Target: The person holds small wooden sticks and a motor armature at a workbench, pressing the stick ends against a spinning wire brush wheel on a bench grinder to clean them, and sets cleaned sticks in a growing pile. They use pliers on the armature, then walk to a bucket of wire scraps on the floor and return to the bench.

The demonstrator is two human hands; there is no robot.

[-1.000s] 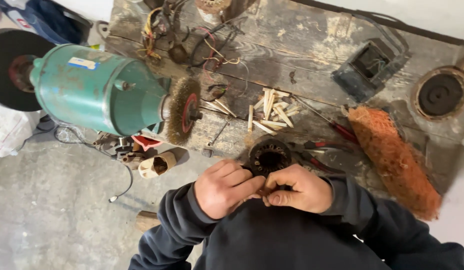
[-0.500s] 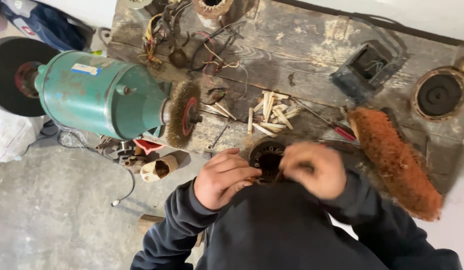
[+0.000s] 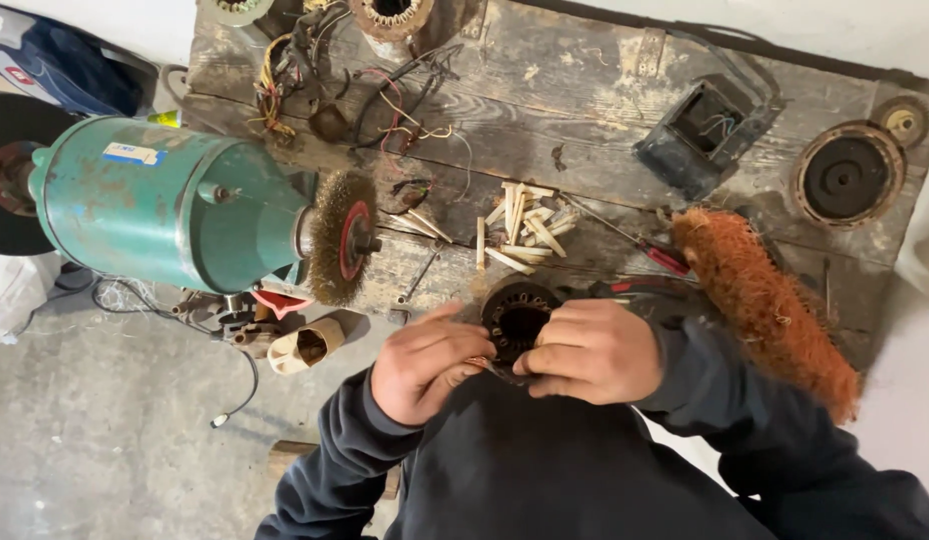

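**Two hands on a small motor stator at the bench edge**

Two hands work at the near edge of a worn wooden bench, seen from above. Biggest item: green bench grinder on the left, overhanging the bench end, with a wire brush wheel on its shaft pointing toward the hands. Right side: long orange-brown fibrous bundle lying diagonally, its near end just beside the right sleeve. Far right corner: round dark motor end cap. Beside it, toward centre, a dark square housing with wires inside. Far left of the bench top: tangle of coloured wires. Centre: pile of pale wooden slivers, just beyond the stator, plus a red-handled screwdriver lying near the bundle.

Small dark ring-shaped stator sits between both hands, at the bench's front edge, close to the person's chest. Right hand is curled narrow around the stator's right side, fingers closed on it, holding it. Left hand is half-curled, fingertips pinched against the stator's lower left rim; thumb and forefinger nearly together. Cannot tell whether anything sits between those fingertips. Hands almost touch each other below the stator. Grinder wheel is near the left hand, apart from it.
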